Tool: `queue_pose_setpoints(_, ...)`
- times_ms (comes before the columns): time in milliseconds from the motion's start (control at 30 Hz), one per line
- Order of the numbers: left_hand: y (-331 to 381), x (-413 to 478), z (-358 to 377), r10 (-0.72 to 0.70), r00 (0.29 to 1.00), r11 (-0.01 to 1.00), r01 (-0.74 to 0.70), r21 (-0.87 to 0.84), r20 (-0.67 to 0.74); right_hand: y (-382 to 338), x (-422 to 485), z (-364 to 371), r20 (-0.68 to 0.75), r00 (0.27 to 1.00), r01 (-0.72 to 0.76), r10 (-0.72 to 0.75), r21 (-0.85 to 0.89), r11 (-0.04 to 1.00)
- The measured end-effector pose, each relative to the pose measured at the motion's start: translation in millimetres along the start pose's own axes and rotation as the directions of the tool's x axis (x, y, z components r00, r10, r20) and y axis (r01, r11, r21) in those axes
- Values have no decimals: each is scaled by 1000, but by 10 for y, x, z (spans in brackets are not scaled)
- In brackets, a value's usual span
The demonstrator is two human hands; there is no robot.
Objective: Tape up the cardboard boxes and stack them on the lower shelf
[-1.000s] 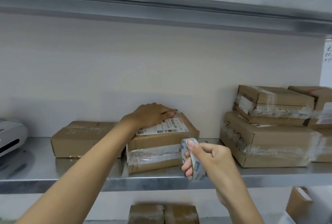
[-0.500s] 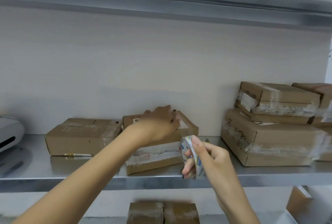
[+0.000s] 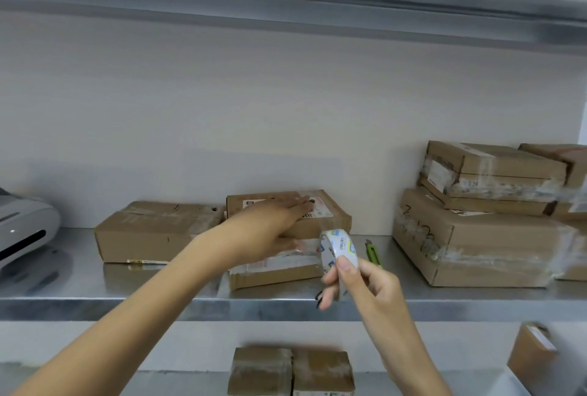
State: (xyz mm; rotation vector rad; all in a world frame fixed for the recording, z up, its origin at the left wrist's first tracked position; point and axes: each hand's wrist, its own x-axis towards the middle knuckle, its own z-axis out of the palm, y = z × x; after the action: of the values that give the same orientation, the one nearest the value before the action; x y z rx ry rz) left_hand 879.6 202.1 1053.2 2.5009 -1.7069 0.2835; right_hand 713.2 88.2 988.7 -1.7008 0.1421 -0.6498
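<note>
Fingers (image 3: 295, 205) of the left hand (image 3: 270, 230) are extended straight and lie flat on the top face of the labelled cardboard box (image 3: 335, 219), pressing down; they grasp nothing. The palm covers the near top edge of this box.

The right hand (image 3: 368, 284) pinches the tape roll (image 3: 338, 248): the thumb sits on the outer rim and the curled fingers close behind it. The roll stands on edge, just right of the box's near right corner. Whether a strip runs from the roll to the box cannot be told.

The labelled cardboard box rests on the middle shelf (image 3: 95, 295), a metal surface, with clear tape visible across its front face. A second box (image 3: 152, 233) sits beside it to the left, touching or nearly so. A green utility knife (image 3: 374, 254) lies on the shelf just right of the roll.

Farther right, a large taped box (image 3: 482, 252) carries a smaller taped box (image 3: 498, 173) on top; more boxes (image 3: 568, 170) stand at the right edge. A white device (image 3: 22, 227) occupies the far left end of the shelf.

Below, on the lower shelf (image 3: 178, 379), two boxes (image 3: 290, 370) sit side by side, touching. Another box (image 3: 530, 354) shows at lower right, tilted.
</note>
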Motion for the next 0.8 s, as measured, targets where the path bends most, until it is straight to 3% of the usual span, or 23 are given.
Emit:
queue_pose_setpoints(200, 73, 9, -119, -38, 999, 992, 36, -119, -16, -69, -51, -7, 76, 995, 67, -71, 57, 996)
queue_pose_setpoints(467, 178, 156, -301, -69, 996, 997, 71, -31, 64, -298, 53, -152, 68, 991, 113, -116, 41, 993)
queue_pose_setpoints(700, 107, 208, -575, -65, 988, 916, 115, -383, 140, -656, 169, -247, 0, 964, 265, -265, 56, 963)
queue_pose_setpoints(800, 103, 242, -540, -82, 981, 925, 141, -353, 177, -752, 243, -229, -8, 971, 237, -237, 75, 969)
